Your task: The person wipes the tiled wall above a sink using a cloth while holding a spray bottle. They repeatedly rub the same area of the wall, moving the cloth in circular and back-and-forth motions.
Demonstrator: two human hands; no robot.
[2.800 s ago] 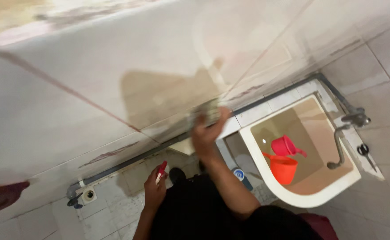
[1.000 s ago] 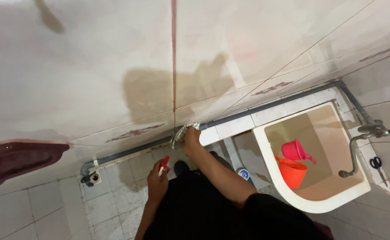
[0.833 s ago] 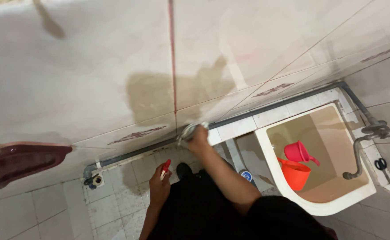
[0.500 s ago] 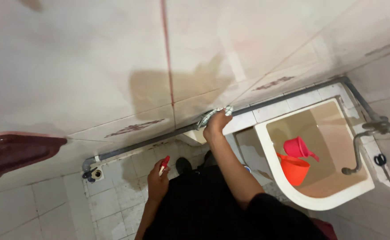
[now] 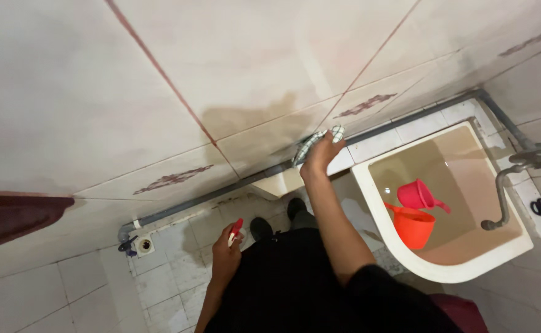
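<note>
Seen from above, a person in dark clothing stands on a pale tiled floor (image 5: 166,290). Closest to the body, the left hand (image 5: 226,259) is held low near the waist, its grip closed around a small spray bottle (image 5: 236,230) with a red top, which points up and away from the chest. Two dark shoes show on the floor just beyond that hand.

The right arm stretches forward, and the right hand (image 5: 321,155) presses a checked cloth (image 5: 310,143) against the bottom edge of the tiled wall (image 5: 233,74), fingers bunched over the fabric — the cloth sits right where the wall meets a grey pipe (image 5: 221,193) running along its base.

To the right, a white water basin (image 5: 461,265) with a curved rim stands against the wall, just beside the reaching arm. Inside it lie an orange bucket (image 5: 413,226) and a pink scoop (image 5: 419,196), touching each other. A metal tap (image 5: 532,159) hangs over the basin's far side.

At far left — a dark red fixture (image 5: 12,219), partly cut off.
</note>
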